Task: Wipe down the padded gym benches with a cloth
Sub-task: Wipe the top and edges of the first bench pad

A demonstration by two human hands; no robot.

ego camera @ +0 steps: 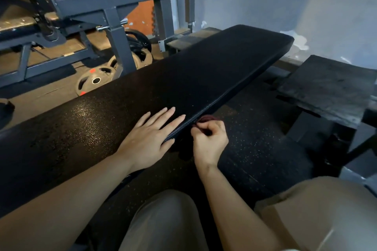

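Padded bench (183,79): black, long, flat, running diagonally from lower left to upper right; textured top, stitched seam along the near edge.
Steel rack frame (106,6): grey, beyond the bench at upper left.
Weight plates (95,82): on the floor under the frame, one with red marks.
Left hand (149,136): fully open, palm down, fingers spread flat on the bench top by the near edge; holds nothing.
Right hand (210,138): closed into a loose fist just beside the bench's near side, gripping the cloth.
Cloth (205,119): dark red, bunched, mostly hidden in the fist, touching the seam.
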